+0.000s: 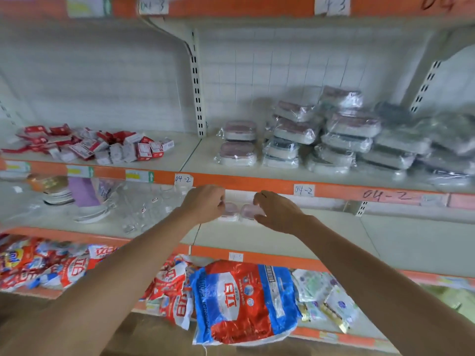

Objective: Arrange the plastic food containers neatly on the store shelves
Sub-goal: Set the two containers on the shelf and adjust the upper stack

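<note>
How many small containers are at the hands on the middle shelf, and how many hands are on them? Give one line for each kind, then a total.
Small containers with pink lids, side by side on the middle shelf: 2 (left container, right container)
Hands at them: 2 (left hand, right hand)
Total: 4

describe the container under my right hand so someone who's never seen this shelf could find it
Find the middle shelf, below the orange strip labelled 04-2. Two small pink-lidded containers sit side by side near its back. Yours is the right-hand container, under the right hand; its twin is at the left hand.
</note>
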Available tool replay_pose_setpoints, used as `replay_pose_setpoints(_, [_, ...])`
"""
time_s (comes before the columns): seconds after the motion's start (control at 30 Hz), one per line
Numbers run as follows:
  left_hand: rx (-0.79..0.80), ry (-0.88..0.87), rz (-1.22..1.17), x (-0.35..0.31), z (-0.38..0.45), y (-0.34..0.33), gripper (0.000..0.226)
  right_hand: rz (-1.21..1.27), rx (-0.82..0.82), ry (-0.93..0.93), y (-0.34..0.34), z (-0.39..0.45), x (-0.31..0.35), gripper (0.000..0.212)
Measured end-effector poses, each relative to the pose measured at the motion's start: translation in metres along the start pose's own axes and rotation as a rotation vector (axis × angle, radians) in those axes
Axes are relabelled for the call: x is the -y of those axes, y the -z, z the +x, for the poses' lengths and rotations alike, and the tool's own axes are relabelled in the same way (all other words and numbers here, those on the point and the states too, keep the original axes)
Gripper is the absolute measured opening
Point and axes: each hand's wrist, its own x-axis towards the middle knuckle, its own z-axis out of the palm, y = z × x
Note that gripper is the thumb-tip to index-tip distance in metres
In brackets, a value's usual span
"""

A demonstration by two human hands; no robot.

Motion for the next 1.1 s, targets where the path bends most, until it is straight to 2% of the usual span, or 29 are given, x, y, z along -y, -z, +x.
replay_pose_setpoints(0.23, [-0.087,0.006,-0.072,-0.01,0.051,0.025,0.008,-0.04,-0.054,-0.066,0.038,0.021,-0.028,0.039])
replay_pose_setpoints(0.47, [-0.032,-0.033,-0.025,0.02,0.118,0.026,0.019,-0.075,-0.049,-0.061,0.057,0.09,-0.048,0.041])
replay_pose_setpoints(0.6, [0.002,-0.063,-0.012,0.046,0.164,0.021,0.013,-0.107,-0.069,-0.073,0.066,0.137,-0.06,0.034])
replay_pose_setpoints(0.7, [0.111,-0.086,-0.046,0.064,0.201,0.011,0.031,-0.118,-0.072,-0.109,0.073,0.171,-0.071,0.03])
replay_pose_setpoints(0.77, [0.163,-0.118,-0.087,0.073,0.223,0.002,0.049,-0.144,-0.067,-0.123,0.078,0.195,-0.077,0.033])
replay_pose_setpoints(0.9, [0.284,-0.24,-0.014,0.091,0.244,-0.023,0.081,-0.179,-0.052,-0.091,0.078,0.244,-0.085,0.043])
replay_pose_setpoints(1.03, [0.188,-0.243,-0.061,0.127,0.249,-0.028,0.075,-0.183,-0.026,-0.097,0.065,0.289,-0.087,0.047])
replay_pose_setpoints(1.1, [0.194,-0.215,-0.068,0.145,0.25,-0.024,0.072,-0.195,-0.002,-0.104,0.057,0.307,-0.089,0.051])
